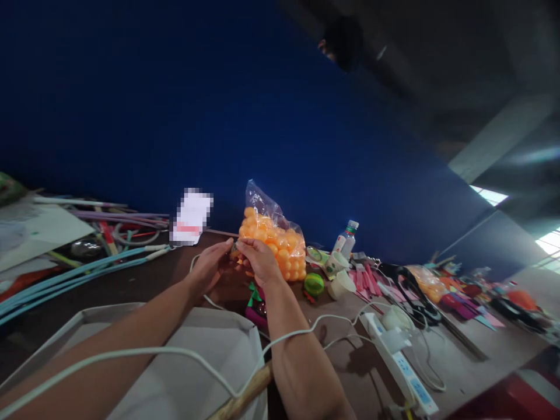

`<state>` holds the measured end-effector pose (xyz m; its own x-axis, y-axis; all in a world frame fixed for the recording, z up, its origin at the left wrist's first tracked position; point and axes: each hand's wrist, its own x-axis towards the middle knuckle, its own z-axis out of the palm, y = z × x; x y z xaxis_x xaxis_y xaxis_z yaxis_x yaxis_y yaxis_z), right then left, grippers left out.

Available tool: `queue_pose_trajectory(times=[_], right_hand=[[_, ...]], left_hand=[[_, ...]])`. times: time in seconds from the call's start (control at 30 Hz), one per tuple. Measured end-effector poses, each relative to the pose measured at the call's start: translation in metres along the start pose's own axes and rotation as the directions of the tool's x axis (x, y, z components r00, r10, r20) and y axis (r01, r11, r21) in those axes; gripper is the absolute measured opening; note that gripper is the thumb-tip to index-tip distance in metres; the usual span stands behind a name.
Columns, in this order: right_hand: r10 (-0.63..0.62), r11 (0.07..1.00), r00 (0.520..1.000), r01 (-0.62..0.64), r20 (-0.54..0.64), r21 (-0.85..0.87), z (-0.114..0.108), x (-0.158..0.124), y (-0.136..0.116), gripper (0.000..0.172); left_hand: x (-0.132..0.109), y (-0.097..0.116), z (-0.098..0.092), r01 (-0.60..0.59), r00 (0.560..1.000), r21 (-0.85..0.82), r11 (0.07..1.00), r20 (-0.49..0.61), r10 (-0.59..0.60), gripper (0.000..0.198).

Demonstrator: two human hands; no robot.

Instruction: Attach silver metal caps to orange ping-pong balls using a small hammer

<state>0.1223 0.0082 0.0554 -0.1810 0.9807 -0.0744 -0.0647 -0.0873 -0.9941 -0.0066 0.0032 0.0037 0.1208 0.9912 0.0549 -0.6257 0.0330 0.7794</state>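
My left hand point(209, 265) and my right hand point(261, 261) meet at the fingertips above the brown table. Both are closed in a pinch around something small, too blurred to name. Right behind them stands a see-through plastic bag point(284, 245) full of orange balls. Small orange bits show just under my right fingers. Below my right wrist, partly hidden by the forearm, lies a dark purple object point(256, 314) with a green ribbon point(253, 294). A green striped ball-like piece point(314, 284) rests to the right of the bag.
A grey-white tray point(258, 344) lies under my forearms, with a white cable point(175, 350) looping across. Rightward are paper cups point(342, 285), a bottle point(346, 240), black-handled scissors point(409, 286) and a power strip point(402, 364). Light-blue tubes point(100, 261) lie left. Behind the blue partition, a person's head point(345, 44) shows.
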Motion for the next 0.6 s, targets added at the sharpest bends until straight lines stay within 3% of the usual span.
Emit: queue_pose_trajectory(times=[0.4, 0.6], right_hand=[[-0.011, 0.992, 1.000, 0.011, -0.001, -0.123, -0.0030, 0.0028, 0.0032, 0.040], [-0.118, 0.955, 0.992, 0.101, -0.044, -0.279, -0.0011, 0.0066, 0.0087, 0.031]], left_hand=[[-0.0031, -0.0011, -0.0020, -0.021, 0.999, 0.056, 0.998, 0.045, 0.019, 0.025], [-0.0009, -0.0009, -0.0014, -0.018, 1.000, 0.063, 0.998, -0.004, 0.019, 0.027]])
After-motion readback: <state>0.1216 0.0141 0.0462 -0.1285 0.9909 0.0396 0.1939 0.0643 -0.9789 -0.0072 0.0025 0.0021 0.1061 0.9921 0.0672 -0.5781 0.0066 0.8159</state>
